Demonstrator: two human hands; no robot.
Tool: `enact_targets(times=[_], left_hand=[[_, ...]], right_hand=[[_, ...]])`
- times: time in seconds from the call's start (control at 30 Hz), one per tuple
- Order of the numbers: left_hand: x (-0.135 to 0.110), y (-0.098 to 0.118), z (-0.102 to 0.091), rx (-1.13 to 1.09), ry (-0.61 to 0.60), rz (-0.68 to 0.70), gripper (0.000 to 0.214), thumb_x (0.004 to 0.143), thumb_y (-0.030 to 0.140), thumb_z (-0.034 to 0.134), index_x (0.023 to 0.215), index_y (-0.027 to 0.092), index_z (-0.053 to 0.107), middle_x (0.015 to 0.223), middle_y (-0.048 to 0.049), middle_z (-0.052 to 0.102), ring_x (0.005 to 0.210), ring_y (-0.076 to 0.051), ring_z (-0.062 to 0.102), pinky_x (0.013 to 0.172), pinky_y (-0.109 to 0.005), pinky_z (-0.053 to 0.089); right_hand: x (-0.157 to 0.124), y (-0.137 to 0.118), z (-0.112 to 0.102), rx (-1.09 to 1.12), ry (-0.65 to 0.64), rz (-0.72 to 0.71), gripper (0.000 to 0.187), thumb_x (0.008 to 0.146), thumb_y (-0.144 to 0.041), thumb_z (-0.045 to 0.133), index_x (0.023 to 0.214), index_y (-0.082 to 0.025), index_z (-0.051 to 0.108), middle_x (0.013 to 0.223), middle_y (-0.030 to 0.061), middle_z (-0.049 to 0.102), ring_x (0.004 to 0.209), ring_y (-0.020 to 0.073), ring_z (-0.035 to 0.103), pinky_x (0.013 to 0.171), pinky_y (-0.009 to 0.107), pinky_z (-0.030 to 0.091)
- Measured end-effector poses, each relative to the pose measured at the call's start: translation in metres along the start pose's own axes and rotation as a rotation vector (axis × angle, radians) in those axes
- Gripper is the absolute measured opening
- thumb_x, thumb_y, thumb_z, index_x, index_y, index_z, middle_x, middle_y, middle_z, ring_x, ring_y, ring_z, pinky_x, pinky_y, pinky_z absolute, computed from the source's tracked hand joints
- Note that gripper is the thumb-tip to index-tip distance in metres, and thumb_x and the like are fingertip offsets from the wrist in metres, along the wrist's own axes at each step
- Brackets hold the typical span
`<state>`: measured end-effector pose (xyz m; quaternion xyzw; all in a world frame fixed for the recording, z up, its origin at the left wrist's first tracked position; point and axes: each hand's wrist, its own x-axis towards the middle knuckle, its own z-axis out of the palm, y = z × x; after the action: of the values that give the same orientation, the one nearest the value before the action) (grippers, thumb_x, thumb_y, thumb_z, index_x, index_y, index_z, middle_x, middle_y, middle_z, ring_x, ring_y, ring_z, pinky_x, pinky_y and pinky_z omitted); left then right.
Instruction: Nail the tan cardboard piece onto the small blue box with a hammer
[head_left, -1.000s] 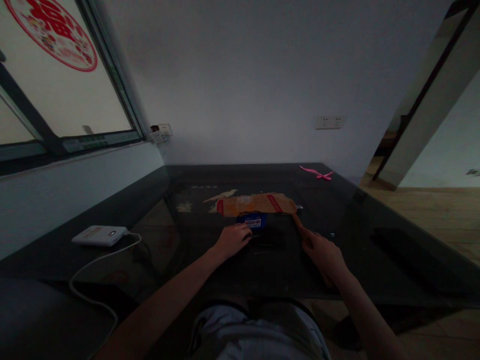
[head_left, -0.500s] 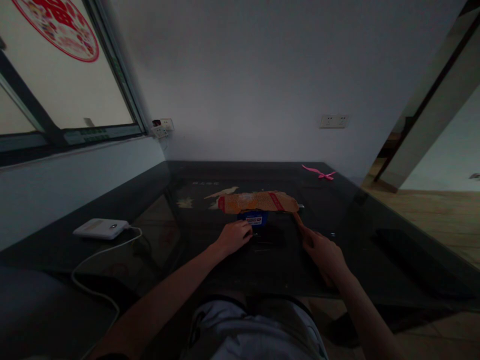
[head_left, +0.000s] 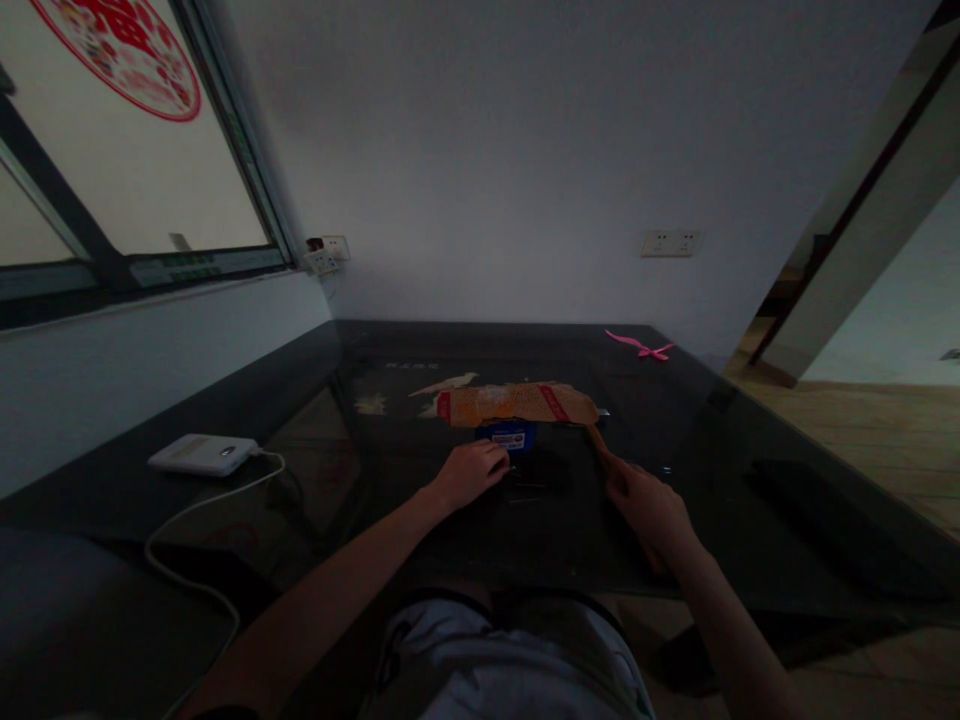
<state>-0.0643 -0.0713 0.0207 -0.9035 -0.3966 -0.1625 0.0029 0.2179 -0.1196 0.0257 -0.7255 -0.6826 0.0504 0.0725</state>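
My left hand (head_left: 474, 472) rests on the dark table with its fingers curled together, just in front of a small blue box (head_left: 508, 436) with a white label. Whatever those fingers may pinch is too small and dark to make out. My right hand (head_left: 651, 505) is wrapped around a brown wooden handle (head_left: 598, 446), which slants up toward a long piece of tan cardboard packaging (head_left: 517, 403) with red bands. A small bright metal tip (head_left: 603, 412) shows by the cardboard's right end; whether it belongs to the handle is hidden.
A white power bank (head_left: 204, 454) with a white cable (head_left: 214, 497) lies at the left. Toward the back right is a pink ribbon (head_left: 642, 346). A dark flat object (head_left: 840, 525) lies at the right. Thin small pieces (head_left: 528, 499) lie near my left hand.
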Motion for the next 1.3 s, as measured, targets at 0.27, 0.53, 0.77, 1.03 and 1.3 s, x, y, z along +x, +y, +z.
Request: enact_targets(times=[0.27,0.53,0.77,1.03,1.3], left_hand=[[0.0001,-0.0012,0.0019,-0.059,0.052,0.065,0.015,0.089,0.023,0.049,0.095,0.018,0.061,0.096,-0.0027,0.066,0.09,-0.014,0.059,0.078,-0.024,0.045],[-0.0001,-0.0035,0.005,-0.056,0.068,0.089,0.014,0.088,0.023,0.051,0.095,0.018,0.062,0.096,-0.0019,0.067,0.092,-0.015,0.059,0.078,-0.025,0.045],[-0.0003,-0.0024,0.0026,-0.066,0.045,0.09,0.015,0.088,0.024,0.05,0.097,0.019,0.062,0.096,-0.0024,0.067,0.091,-0.014,0.06,0.078,-0.025,0.045],[-0.0001,-0.0027,0.0026,-0.076,0.028,0.091,0.016,0.088,0.023,0.051,0.096,0.019,0.063,0.098,-0.0031,0.067,0.091,-0.015,0.06,0.079,-0.025,0.046],[-0.0003,-0.0028,0.0035,-0.088,0.03,0.086,0.016,0.088,0.023,0.05,0.098,0.019,0.063,0.098,-0.0031,0.067,0.092,-0.015,0.059,0.08,-0.025,0.046]], right_hand=[[0.0001,0.0013,0.0017,-0.015,0.008,-0.009,0.051,0.088,-0.031,0.038,0.139,-0.028,0.039,0.115,0.0072,0.063,0.087,0.0239,0.065,0.065,0.032,0.044],[0.0009,0.0022,0.0024,-0.025,-0.004,-0.011,0.051,0.088,-0.032,0.038,0.139,-0.029,0.04,0.115,0.0078,0.063,0.087,0.0249,0.065,0.064,0.032,0.044],[0.0005,0.0017,0.0022,-0.01,-0.001,-0.001,0.05,0.089,-0.034,0.039,0.138,-0.028,0.04,0.117,0.0079,0.063,0.088,0.0257,0.065,0.065,0.033,0.044],[-0.0004,0.0016,0.0018,0.003,0.003,-0.012,0.051,0.089,-0.034,0.037,0.139,-0.029,0.039,0.118,0.008,0.061,0.089,0.0264,0.065,0.066,0.034,0.044],[0.0011,0.0025,0.0021,-0.011,-0.016,-0.003,0.05,0.089,-0.034,0.037,0.138,-0.026,0.041,0.119,0.0078,0.062,0.09,0.0265,0.064,0.068,0.035,0.044]])
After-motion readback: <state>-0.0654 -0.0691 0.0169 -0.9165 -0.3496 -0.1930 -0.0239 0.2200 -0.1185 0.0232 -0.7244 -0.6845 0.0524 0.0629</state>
